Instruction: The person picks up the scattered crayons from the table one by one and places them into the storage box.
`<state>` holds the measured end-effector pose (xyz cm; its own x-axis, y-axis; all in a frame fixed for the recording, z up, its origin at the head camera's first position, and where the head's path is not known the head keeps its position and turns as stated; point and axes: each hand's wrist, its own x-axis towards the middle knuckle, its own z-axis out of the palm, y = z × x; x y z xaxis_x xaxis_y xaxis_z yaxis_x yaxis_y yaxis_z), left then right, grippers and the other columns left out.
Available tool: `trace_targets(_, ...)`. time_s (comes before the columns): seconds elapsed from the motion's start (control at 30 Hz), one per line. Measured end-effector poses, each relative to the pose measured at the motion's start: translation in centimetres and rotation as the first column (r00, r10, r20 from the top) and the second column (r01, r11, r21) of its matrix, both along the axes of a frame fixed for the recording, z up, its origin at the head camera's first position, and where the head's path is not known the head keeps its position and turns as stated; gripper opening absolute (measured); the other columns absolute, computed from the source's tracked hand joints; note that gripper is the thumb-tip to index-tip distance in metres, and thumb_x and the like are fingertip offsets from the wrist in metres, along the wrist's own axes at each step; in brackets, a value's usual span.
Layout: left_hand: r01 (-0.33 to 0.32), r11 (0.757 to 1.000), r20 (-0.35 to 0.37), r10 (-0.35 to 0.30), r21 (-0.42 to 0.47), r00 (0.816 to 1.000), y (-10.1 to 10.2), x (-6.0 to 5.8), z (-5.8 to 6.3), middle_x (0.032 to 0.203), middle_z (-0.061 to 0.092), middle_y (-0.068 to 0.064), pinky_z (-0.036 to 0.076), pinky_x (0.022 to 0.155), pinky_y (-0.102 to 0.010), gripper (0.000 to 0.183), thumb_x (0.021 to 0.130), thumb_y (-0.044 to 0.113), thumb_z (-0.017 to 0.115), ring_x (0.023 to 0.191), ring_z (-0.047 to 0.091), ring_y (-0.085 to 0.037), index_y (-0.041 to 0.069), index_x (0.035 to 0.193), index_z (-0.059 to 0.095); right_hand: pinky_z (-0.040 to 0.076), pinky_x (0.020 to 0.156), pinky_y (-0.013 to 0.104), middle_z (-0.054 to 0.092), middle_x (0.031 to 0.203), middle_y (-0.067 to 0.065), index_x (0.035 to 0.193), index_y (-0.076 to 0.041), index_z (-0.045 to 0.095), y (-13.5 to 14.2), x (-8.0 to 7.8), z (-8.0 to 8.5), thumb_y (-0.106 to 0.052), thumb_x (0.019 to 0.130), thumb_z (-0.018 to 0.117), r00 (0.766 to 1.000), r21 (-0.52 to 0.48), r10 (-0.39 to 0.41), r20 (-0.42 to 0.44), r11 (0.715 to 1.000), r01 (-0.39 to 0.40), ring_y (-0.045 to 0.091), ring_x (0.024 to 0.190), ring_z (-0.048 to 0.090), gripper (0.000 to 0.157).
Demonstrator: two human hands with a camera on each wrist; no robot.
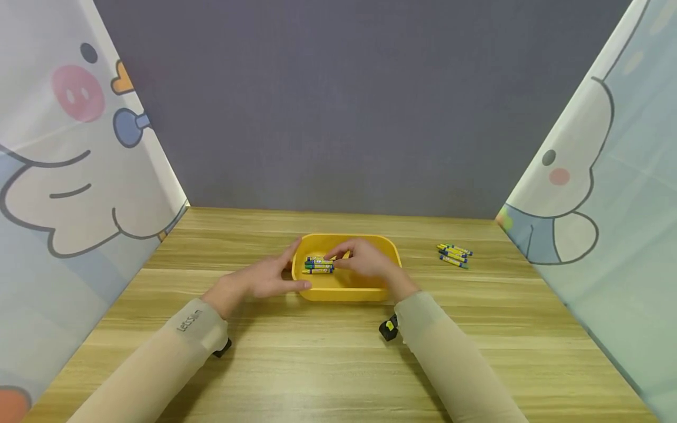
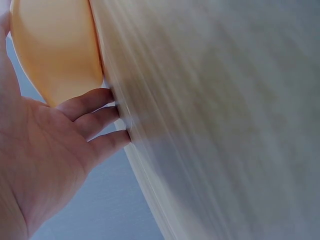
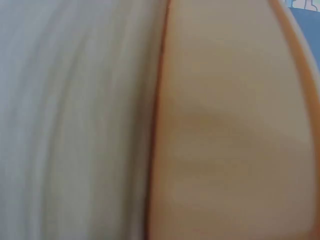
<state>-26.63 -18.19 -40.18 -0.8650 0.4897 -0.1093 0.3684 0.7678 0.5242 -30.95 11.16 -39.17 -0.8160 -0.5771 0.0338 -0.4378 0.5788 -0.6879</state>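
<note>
A yellow plastic tray stands on the table, with several yellow-and-blue crayons side by side at its left end, some green-tipped. My left hand is spread round the tray's left end, thumb over the near rim and fingers along the outer wall. In the left wrist view, three fingertips reach the tabletop beside the tray. My right hand reaches into the tray, thumb and forefinger pinching at the right end of a crayon in the row. The right wrist view shows only the tray's blurred wall.
Several more crayons lie in a loose pile on the wooden table, to the right of the tray. A dark grey panel rises behind, and printed cartoon cloths hang at both sides.
</note>
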Motion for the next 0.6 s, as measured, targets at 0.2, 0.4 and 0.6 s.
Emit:
trace_targets(0.2, 0.001, 1.000, 0.008, -0.001, 0.000, 1.000, -0.1, 0.1, -0.1, 0.158, 0.063, -0.016, 0.042, 0.125, -0.062, 0.123, 0.096, 0.079, 0.065, 0.147, 0.059, -0.039, 0.026, 0.178, -0.009, 0.049, 0.077, 0.027, 0.082, 0.121, 0.002, 0.121, -0.017, 0.086, -0.8, -0.1, -1.1, -0.011, 0.102, 0.074, 0.998, -0.050, -0.007, 0.058, 0.999, 0.010, 0.013, 0.088, 0.058, 0.023)
trace_targets(0.4, -0.007, 1.000, 0.026, 0.007, 0.000, 1.000, -0.2, -0.2, -0.3, 0.158, 0.062, -0.016, 0.041, 0.126, -0.062, 0.122, 0.096, 0.080, 0.064, 0.148, 0.057, -0.039, 0.028, 0.178, -0.011, 0.049, 0.075, 0.027, 0.081, 0.116, -0.001, 0.116, -0.019, 0.087, -1.3, -0.4, -1.9, -0.012, 0.102, 0.075, 0.998, 0.018, 0.011, 0.058, 1.000, -0.012, 0.013, 0.081, 0.057, 0.019)
trace_targets(0.6, -0.007, 1.000, 0.022, 0.007, 0.008, 1.000, -0.2, -0.1, -0.4, 0.160, 0.061, -0.015, 0.040, 0.127, -0.062, 0.122, 0.096, 0.079, 0.065, 0.149, 0.056, -0.038, 0.029, 0.178, -0.011, 0.051, 0.080, 0.029, 0.081, 0.112, -0.002, 0.112, -0.022, 0.088, -1.8, -0.4, -1.8, -0.013, 0.102, 0.079, 0.998, 0.069, -0.008, 0.059, 0.998, 0.004, 0.014, 0.085, 0.060, 0.017)
